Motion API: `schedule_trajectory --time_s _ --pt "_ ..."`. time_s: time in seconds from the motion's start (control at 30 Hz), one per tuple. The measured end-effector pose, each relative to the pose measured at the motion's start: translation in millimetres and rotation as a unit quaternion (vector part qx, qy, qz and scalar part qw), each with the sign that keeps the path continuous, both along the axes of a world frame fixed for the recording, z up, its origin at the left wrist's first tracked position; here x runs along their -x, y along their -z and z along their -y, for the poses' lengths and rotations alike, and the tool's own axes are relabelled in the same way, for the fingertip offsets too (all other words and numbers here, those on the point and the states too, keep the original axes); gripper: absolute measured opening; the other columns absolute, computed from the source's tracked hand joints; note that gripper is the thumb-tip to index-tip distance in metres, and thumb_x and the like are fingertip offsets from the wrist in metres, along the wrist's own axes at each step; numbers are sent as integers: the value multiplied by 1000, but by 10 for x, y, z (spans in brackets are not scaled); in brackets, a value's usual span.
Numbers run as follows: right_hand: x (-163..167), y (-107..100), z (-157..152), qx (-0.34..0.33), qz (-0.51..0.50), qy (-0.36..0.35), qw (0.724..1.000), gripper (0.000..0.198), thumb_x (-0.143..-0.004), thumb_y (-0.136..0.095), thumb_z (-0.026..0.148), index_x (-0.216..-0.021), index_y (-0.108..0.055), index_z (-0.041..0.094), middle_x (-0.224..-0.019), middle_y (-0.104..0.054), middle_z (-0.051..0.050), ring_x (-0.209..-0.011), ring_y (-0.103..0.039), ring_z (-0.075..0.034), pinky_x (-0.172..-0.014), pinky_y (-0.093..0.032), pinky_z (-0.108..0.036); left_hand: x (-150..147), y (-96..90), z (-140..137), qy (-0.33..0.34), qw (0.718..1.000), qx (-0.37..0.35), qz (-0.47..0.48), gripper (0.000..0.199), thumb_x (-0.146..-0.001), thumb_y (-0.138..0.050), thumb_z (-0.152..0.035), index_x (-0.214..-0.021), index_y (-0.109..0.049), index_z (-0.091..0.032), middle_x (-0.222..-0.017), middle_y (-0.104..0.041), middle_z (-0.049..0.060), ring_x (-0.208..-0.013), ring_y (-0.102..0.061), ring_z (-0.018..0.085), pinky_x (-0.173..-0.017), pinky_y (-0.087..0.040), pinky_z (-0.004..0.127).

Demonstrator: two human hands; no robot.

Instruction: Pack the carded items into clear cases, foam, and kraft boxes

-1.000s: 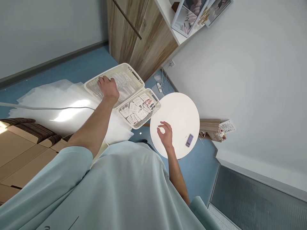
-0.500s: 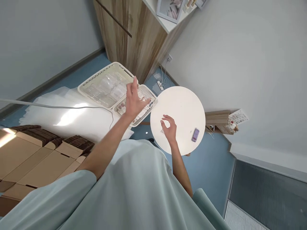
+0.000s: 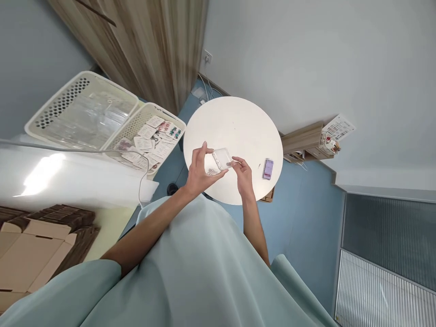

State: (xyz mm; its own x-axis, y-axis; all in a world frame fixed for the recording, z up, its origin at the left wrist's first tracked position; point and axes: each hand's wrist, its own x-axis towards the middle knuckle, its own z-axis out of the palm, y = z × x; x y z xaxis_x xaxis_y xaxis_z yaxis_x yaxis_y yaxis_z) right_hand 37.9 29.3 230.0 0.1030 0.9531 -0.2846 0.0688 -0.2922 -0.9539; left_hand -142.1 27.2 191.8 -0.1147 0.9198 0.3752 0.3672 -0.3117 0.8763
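Note:
A small clear plastic box [image 3: 223, 158] is held over the round white table [image 3: 235, 118]. My left hand [image 3: 198, 172] grips its left side, thumb along the near edge and fingertips at the far left corner. At the box's right corner my right hand [image 3: 244, 176] pinches with thumb and fingers. Some marks or small pieces show along the box's left side, too small to make out. A little cluster of shiny pieces [image 3: 211, 172] lies on the table, framed between my left thumb and fingers.
A purple blurred-out object [image 3: 268, 169] lies on the table's right. To the left are a white basket of cards [image 3: 150, 143] and a larger basket of clear plastic packaging [image 3: 85, 113]. A grey cable [image 3: 68, 149] crosses there. Flat cardboard boxes [image 3: 30, 254] are stacked at lower left.
My left hand has moved from over the card basket to the table. Both hands now meet at the clear box. The view has shifted, with the baskets farther left.

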Motion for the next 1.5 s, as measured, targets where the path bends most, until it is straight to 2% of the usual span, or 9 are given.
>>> schedule_trajectory --time_s 0.37,0.6,0.67,0.83,0.93,1.1,1.27,1.43,1.5 --pt "-893 319 257 94 -190 65 975 47 -81 -88 54 -116 -73 26 -102 -81 -3 -110 -76 -24 -112 -55 -42 -908 -53 30 167 965 128 154 124 -79 -94 -55 -176 -20 -33 -164 -50 18 -155 -50 37 -128 -43 57" --pt "-1126 417 325 111 -192 5 975 59 -84 -83 67 -125 -72 27 -116 -80 -5 -121 -73 -25 -120 -51 -45 -1129 -130 -4 130 931 252 232 99 -68 -99 -55 -150 -58 -21 -146 -69 17 -142 -63 36 -127 -45 54" --pt "-1218 367 321 78 -133 -24 988 66 -84 -82 71 -133 -70 28 -131 -77 -7 -133 -69 -26 -124 -48 -46 -1101 -150 -64 129 897 318 278 83 -73 -93 -64 -136 -66 -18 -138 -74 18 -137 -67 38 -123 -49 55" --pt "-1409 133 276 -23 6 -125 992 87 -73 -94 65 -150 -63 36 -171 -50 -6 -160 -45 -31 -133 -36 -52 -1017 -110 -151 211 743 495 397 81 -87 -61 -89 -121 -74 -16 -121 -81 21 -119 -77 42 -108 -60 59" --pt "-1409 9 255 -29 45 -174 983 86 -75 -95 59 -152 -63 36 -169 -53 -5 -160 -45 -31 -135 -33 -53 -1008 -57 -124 245 703 541 391 83 -86 -61 -90 -120 -77 -15 -118 -82 22 -114 -79 42 -105 -62 58" --pt "-1315 -78 255 -12 29 -184 982 68 -78 -95 47 -141 -72 35 -153 -67 -3 -152 -53 -31 -135 -36 -52 -991 -2 -86 262 713 550 348 88 -84 -58 -95 -121 -80 -18 -122 -81 21 -116 -78 43 -105 -62 60" --pt "-1230 78 303 15 -12 -158 987 71 -73 -98 42 -138 -71 32 -146 -70 -5 -145 -60 -31 -132 -43 -52 -906 49 -38 283 732 542 300 93 -84 -51 -99 -128 -78 -22 -130 -80 19 -121 -77 40 -106 -62 56" --pt "-1142 390 412 49 -66 -125 989 74 -73 -98 47 -139 -68 30 -147 -69 -8 -138 -66 -29 -127 -49 -50 -767 124 85 207 828 456 253 84 -79 -82 -79 -144 -71 -26 -146 -72 18 -136 -69 39 -116 -56 58" --pt "-1109 473 462 62 -79 -120 988 73 -74 -98 47 -139 -68 30 -148 -68 -7 -137 -67 -29 -126 -51 -50 -710 140 119 200 847 437 228 90 -71 -95 -66 -148 -68 -28 -150 -69 18 -137 -67 40 -117 -55 62"
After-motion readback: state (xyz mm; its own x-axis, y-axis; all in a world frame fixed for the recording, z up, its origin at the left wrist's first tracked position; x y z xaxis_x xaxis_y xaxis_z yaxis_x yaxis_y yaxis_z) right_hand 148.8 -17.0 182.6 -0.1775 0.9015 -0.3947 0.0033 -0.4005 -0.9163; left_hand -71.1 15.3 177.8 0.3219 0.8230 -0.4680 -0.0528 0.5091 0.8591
